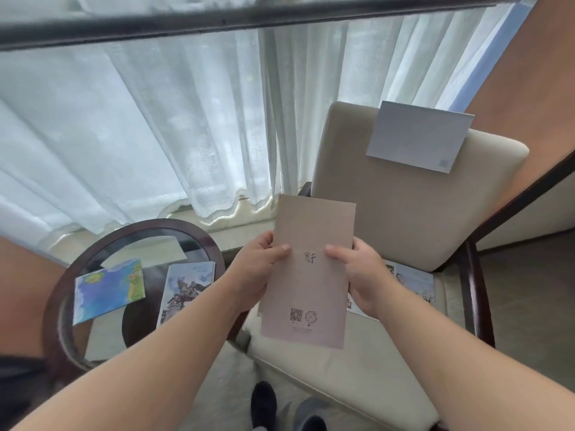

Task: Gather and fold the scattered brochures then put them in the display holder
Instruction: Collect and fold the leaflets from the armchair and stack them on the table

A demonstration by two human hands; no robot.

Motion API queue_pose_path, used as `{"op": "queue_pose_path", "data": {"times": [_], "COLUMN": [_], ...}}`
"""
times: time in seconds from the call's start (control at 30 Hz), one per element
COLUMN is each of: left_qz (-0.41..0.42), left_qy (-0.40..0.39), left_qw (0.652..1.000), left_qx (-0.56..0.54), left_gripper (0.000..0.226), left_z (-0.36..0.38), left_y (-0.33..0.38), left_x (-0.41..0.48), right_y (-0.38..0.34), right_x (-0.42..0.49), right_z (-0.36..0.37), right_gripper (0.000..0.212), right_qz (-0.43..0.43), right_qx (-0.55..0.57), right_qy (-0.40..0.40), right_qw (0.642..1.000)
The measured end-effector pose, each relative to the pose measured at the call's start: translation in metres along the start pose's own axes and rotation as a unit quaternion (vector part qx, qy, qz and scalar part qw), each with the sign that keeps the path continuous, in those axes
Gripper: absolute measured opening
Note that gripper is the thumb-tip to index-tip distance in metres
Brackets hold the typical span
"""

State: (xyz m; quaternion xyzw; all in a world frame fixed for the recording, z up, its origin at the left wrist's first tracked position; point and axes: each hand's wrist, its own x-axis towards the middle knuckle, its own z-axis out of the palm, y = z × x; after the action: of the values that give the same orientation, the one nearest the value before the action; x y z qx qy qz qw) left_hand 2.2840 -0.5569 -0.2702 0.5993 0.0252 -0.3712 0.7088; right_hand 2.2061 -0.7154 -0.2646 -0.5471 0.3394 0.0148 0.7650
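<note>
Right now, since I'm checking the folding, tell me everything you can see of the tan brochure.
The tan brochure is matte paper, tall and narrow, held upright in front of the chair. A horizontal edge crosses its middle beside dark calligraphy; a QR code and round seal sit near the bottom. The left hand and right hand pinch its side edges.

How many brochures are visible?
5: tan brochure in left hand and right hand; map brochure, horseman brochure on table; illustrated brochure on chair seat; white brochure atop chair back. Others may be hidden.
</note>
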Motion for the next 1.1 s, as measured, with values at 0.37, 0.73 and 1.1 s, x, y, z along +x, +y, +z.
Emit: {"op": "queue_pose_path", "data": {"times": [0.37,0.73,1.1], "left_qz": [0.019,0.046,-0.073], "left_qy": [0.140,0.212,0.175], "left_qw": [0.983,0.857,0.823], "left_qx": [0.118,0.467,0.535], "left_gripper": [0.024,0.044,0.068], "left_z": [-0.114,-0.268,-0.340], "left_y": [0.000,-0.046,-0.131], "left_x": [-0.036,-0.003,0.066], "right_y": [0.025,0.110,0.215], "right_x": [0.019,0.066,0.159], "right_z": [0.114,0.230,0.259], "right_gripper": [0.026,0.055,0.036], "right_qz": [0.015,-0.052,0.004], "right_qx": [-0.085,-0.413,-0.519], "right_qy": [-0.074,-0.015,-0.055], "right_qw": [0.993,0.909,0.853]}}
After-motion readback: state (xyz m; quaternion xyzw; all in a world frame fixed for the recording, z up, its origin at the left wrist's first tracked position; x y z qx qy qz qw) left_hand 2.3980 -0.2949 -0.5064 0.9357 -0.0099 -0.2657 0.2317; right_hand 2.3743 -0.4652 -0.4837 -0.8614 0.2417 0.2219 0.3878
